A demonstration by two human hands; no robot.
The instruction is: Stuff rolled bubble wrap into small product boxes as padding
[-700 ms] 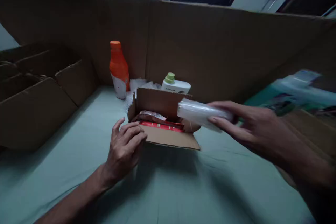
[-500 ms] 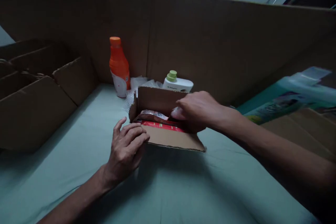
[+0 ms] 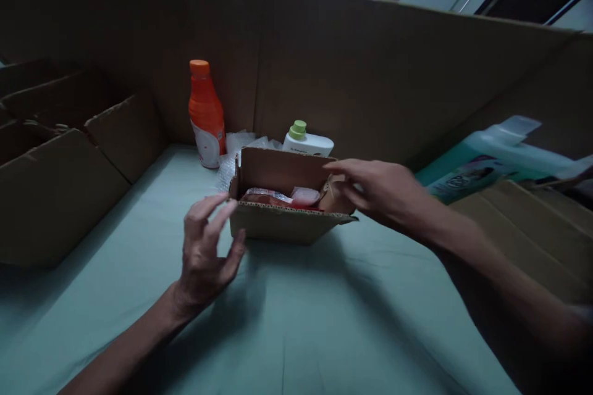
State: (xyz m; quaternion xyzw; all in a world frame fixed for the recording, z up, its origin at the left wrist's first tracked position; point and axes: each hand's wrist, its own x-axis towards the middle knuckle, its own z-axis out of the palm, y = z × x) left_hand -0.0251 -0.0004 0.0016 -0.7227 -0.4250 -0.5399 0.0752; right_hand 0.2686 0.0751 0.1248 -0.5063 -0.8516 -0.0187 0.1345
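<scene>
A small open cardboard box (image 3: pixel 278 224) stands on the pale green cloth, its front panel upright. Inside it lie a shiny printed packet (image 3: pixel 266 196) and a pale translucent item (image 3: pixel 304 195) whose kind I cannot make out, with something red partly showing under them. My left hand (image 3: pixel 208 244) is at the box's front left corner, fingers spread and curved, holding nothing. Over the box's right end is my right hand (image 3: pixel 377 188), fingers loosely apart beside the right side flap (image 3: pixel 336 196); whether they touch it is hard to tell.
Behind the box stand an orange-capped bottle (image 3: pixel 205 114), bubble wrap (image 3: pixel 227 170) and a white bottle with a green cap (image 3: pixel 308 143). A larger cardboard box (image 3: pixel 65 191) is at left. Rightward, a teal liquid jug (image 3: pixel 486 157) leans behind cardboard (image 3: pixel 528 234). A tall cardboard wall (image 3: pixel 370 74) spans the back.
My right hand has come up out of the box, leaving the translucent item inside. The front flap has swung from folded outward to upright. My left hand has drawn slightly left and opened wider.
</scene>
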